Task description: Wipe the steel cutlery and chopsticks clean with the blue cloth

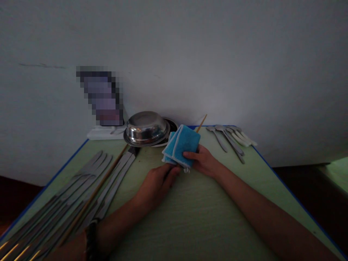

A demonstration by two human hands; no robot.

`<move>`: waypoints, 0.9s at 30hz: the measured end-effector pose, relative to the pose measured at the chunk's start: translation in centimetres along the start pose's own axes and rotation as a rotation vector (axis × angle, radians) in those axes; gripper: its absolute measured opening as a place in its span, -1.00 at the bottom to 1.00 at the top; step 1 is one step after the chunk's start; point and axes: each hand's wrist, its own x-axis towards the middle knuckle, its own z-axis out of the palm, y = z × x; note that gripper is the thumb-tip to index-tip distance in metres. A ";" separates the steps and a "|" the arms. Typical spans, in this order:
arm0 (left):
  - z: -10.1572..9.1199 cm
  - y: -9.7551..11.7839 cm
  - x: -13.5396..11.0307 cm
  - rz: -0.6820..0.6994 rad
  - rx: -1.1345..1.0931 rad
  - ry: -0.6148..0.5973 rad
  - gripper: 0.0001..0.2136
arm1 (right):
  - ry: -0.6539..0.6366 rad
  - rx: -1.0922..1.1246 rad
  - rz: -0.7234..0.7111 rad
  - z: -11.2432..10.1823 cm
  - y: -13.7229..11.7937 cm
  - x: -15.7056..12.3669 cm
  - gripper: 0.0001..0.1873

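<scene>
A folded light-blue cloth (187, 143) with white edging is in my right hand (203, 159), the thumb pressed on its front. From behind the cloth's upper right corner sticks a thin wooden chopstick (202, 122); its middle is covered by the cloth. My left hand (157, 183) is closed at the cloth's lower edge, where the line of the chopstick runs down to its fingers. The gripped end itself is hidden. Both hands are above the middle of the pale green table (198, 221).
Upturned metal bowl (146, 128) overlaps a dark round dish (173, 126) by the wall. Several spoons (231, 139) lie at the back right. Long metal utensils (81, 185) and a long wooden stick (98, 192) lie left, partly under my forearm. A blurred upright screen (102, 96) stands back left.
</scene>
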 end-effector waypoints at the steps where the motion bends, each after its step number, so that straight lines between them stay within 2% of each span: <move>1: 0.0 0.0 0.0 0.000 -0.015 0.005 -0.72 | -0.007 -0.014 -0.003 0.0 0.1 0.0 -0.59; 8: 0.0 0.2 -0.2 -0.011 0.001 0.021 -0.67 | -0.075 -0.163 -0.039 -0.6 0.5 0.0 -0.49; 11: 0.0 0.3 -0.1 -0.009 0.030 0.021 -0.68 | -0.062 -0.135 -0.054 -0.4 0.7 -0.1 -0.54; 15: -0.2 0.3 0.0 0.077 0.092 -0.044 -0.72 | 0.115 0.024 -0.062 0.1 0.6 0.3 -0.71; 19: -0.2 0.3 -0.4 0.324 0.207 -0.205 -0.79 | 0.357 0.211 -0.138 -0.1 0.2 1.2 -0.87; 22: 0.0 0.6 -0.9 0.457 0.279 -0.298 -0.80 | 0.422 0.266 -0.192 -0.6 -0.1 1.7 -0.89; 24: 0.2 1.0 -1.1 0.429 0.330 -0.276 -0.81 | 0.396 0.254 -0.188 -0.8 -0.1 1.7 -0.89; 27: 0.4 1.5 -1.2 0.253 0.363 -0.223 -0.80 | 0.314 0.188 -0.160 -0.6 0.1 1.3 -0.82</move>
